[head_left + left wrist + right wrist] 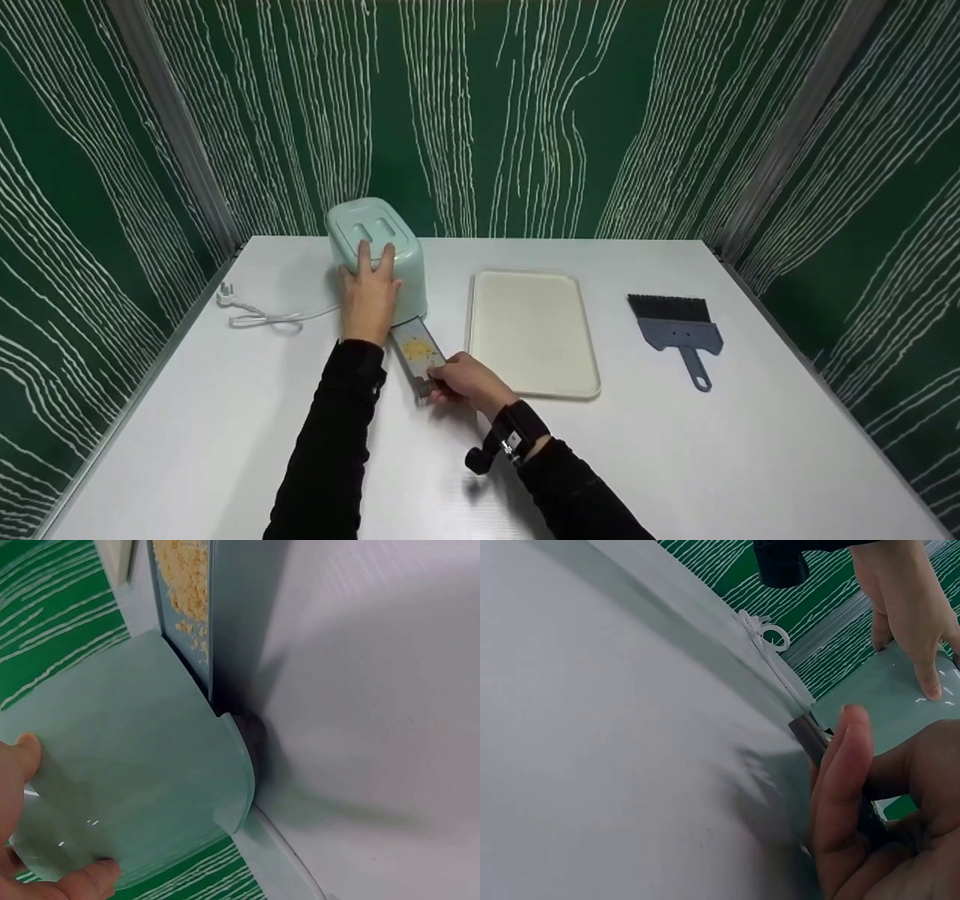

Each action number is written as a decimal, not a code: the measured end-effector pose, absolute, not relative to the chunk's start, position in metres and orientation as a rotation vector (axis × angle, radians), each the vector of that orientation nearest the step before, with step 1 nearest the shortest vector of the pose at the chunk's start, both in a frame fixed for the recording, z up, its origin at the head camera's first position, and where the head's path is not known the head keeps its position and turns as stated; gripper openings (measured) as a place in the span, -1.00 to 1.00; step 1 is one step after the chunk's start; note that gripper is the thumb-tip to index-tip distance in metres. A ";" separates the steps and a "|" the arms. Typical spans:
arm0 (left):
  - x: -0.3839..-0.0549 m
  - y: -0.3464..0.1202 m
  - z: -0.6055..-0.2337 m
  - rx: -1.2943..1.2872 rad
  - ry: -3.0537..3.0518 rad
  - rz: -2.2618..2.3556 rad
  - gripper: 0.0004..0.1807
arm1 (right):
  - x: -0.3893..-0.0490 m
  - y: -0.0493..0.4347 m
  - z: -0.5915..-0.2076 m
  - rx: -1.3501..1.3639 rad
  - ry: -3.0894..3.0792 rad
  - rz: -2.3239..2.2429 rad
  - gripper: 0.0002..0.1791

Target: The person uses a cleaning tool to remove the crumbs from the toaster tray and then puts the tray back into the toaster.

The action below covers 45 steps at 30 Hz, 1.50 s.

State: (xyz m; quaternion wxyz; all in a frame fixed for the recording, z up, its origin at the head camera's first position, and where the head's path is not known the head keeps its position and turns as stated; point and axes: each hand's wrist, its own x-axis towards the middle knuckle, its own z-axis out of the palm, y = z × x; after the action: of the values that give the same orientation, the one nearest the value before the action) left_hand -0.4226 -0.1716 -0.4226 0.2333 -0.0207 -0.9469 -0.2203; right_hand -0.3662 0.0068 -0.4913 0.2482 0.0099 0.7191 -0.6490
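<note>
A pale green toaster (411,277) stands at the back left of the white table. My left hand (369,300) holds its near end from above, two fingers lying on the top and others spread to the sides; in the left wrist view, digits press its opposite sides. From under the toaster's near end sticks out a flat grey crumb tray (407,351), strewn with yellow crumbs (186,577). My right hand (472,382) pinches the tray's outer end between thumb and curled fingers. In the right wrist view those fingers hide most of the tray.
A cream rectangular tray (532,334) lies right of the toaster. Farther right is a blue-grey hand brush (679,334) with black bristles. A white power cord (274,319) with its plug lies left of the toaster. Green walls (525,112) with white lines enclose the table.
</note>
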 end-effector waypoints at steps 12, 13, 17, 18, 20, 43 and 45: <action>-0.423 -0.174 -0.422 -0.085 -2.576 -0.633 -0.34 | -0.359 0.017 -0.491 0.004 1.928 -1.808 -0.86; -0.424 -0.174 -0.422 -0.083 -2.577 -0.638 -0.34 | -0.358 0.018 -0.491 0.004 1.926 -1.810 -0.86; -0.424 -0.173 -0.424 -0.082 -2.567 -0.653 -0.35 | -0.357 0.022 -0.492 0.022 1.908 -1.823 -0.85; -0.424 -0.173 -0.424 -0.083 -2.564 -0.657 -0.35 | -0.357 0.023 -0.491 0.027 1.905 -1.828 -0.84; -0.423 -0.172 -0.424 -0.083 -2.560 -0.665 -0.34 | -0.356 0.026 -0.491 0.030 1.902 -1.830 -0.83; -0.420 -0.167 -0.417 -0.049 -2.590 -0.670 -0.25 | -0.363 0.061 -0.470 0.065 1.919 -1.976 -0.79; -0.416 -0.162 -0.417 -0.053 -2.577 -0.629 -0.25 | -0.365 0.066 -0.468 0.086 1.924 -2.000 -0.78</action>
State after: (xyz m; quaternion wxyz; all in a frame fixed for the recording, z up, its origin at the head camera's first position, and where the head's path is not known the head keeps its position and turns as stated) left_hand -0.4163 -0.1620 -0.4167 0.2419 -0.0195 -0.9424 -0.2302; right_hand -0.3652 0.0665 -0.4684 0.1816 0.0304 0.6815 -0.7083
